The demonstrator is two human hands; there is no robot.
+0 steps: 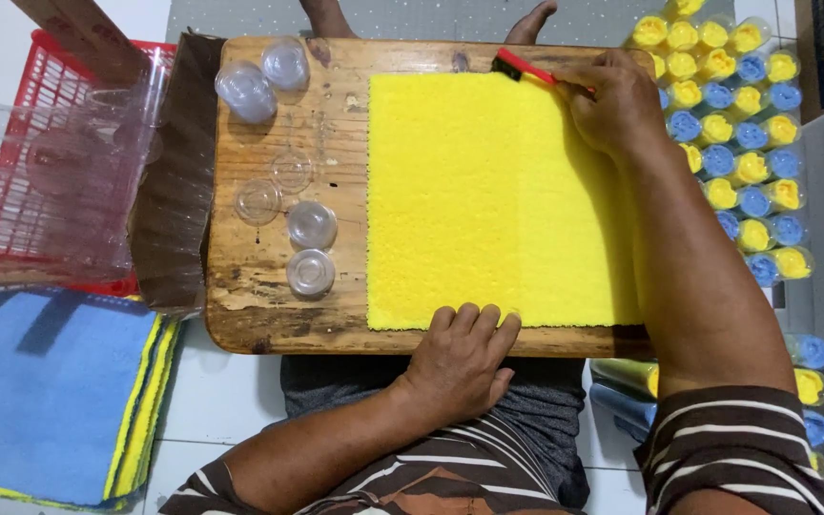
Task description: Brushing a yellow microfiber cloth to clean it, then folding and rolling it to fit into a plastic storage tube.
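My right hand (617,100) is closed around a small brush (524,66) with a red handle and dark bristles, holding it at the far edge of the wooden board (240,296). The bristle end rests on the far edge of the yellow cloth (488,200), near its far right corner. My left hand (460,358) lies flat and open, fingers pressing down on the near edge of that cloth where it meets the near edge of the board.

The yellow cloth is spread flat over the right part of the board, reaching almost from the far edge to the near edge.

On the bare left part of the board sit several clear plastic cups and lids (288,191): two at the far left corner, the rest scattered toward the middle of the left side.

Just off the left edge of the board stands a brown cardboard box (178,191) with a stack of clear containers (78,162) lying across it, and a red plastic basket (21,143) beyond. A pile of blue and yellow cloths (50,391) lies on the floor near the board's near left corner.

To the right of the board, rows of clear tubes holding rolled yellow and blue cloths (731,124) are packed close together.
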